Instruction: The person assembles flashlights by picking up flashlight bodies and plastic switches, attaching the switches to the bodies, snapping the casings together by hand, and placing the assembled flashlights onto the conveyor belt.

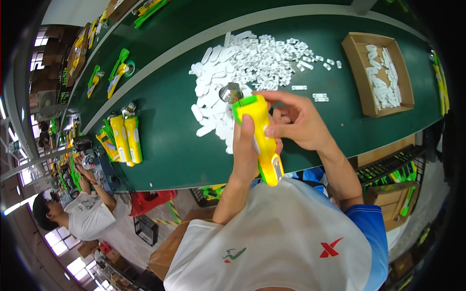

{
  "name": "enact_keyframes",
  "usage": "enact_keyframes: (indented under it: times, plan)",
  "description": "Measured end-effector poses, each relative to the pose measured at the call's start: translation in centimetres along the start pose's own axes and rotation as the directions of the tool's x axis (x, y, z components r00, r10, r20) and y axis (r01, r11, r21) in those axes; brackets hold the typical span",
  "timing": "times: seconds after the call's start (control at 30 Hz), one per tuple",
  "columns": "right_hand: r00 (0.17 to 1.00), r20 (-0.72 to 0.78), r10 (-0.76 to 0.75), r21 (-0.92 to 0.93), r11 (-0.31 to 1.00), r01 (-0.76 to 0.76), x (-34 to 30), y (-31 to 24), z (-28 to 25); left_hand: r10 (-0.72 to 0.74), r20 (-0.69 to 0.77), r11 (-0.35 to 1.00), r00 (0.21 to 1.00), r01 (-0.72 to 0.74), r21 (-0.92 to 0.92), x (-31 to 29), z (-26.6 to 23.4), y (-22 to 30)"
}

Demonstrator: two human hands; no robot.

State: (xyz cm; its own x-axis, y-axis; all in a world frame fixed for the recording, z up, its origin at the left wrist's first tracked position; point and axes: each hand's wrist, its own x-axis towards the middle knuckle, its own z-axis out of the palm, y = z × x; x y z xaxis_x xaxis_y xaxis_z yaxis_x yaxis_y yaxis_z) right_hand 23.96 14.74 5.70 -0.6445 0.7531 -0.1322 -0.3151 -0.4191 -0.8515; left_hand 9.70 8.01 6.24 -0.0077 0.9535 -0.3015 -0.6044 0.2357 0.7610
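A yellow and green flashlight (264, 128) is held tilted in front of my chest, its green-rimmed head up and away from me. My left hand (246, 148) is closed around its body, with the thumb along the side. At its open head hangs a shiny reflector (230, 92) on thin wires. My right hand (298, 119) grips the flashlight from the right, thumb tip on the yellow side and index finger reaching toward the head. Whether a small part sits under those fingertips is hidden. Just beyond lies a heap of white oval plastic pieces (209, 87).
Small white parts (269, 60) spread over the green table (170, 116). A cardboard box (357, 72) of white pieces stands at right. Several yellow flashlights (127, 138) lie at left; a metal rail (194, 38) crosses behind. A co-worker (85, 213) sits further left.
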Motion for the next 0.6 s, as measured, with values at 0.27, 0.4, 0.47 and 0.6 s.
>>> enact_keyframes:
  times: [0.27, 0.4, 0.47, 0.6]
  plan:
    - [0.972, -0.021, -0.236, -0.225, 0.948, 0.225, -0.9, 0.7, 0.0, 0.08, 0.05, 0.997, 0.996, -0.08, 0.009, -0.2, 1.3, 0.3]
    - [0.985, -0.024, -0.171, -0.208, 0.965, 0.162, 0.0, 0.7, 0.0, 0.067, 0.012, 0.996, 0.998, -0.066, -0.066, 0.5, 1.1, -0.2]
    - [0.989, -0.029, -0.145, -0.219, 0.966, 0.136, -0.2, 0.8, 0.1, 0.079, -0.01, 0.992, 0.997, -0.079, -0.102, 0.4, 1.1, -0.4]
    - [0.985, 0.004, -0.173, -0.274, 0.947, 0.167, 0.5, 1.5, -0.4, 0.092, 0.034, 0.987, 0.995, -0.086, -0.136, 0.6, 0.0, -0.8]
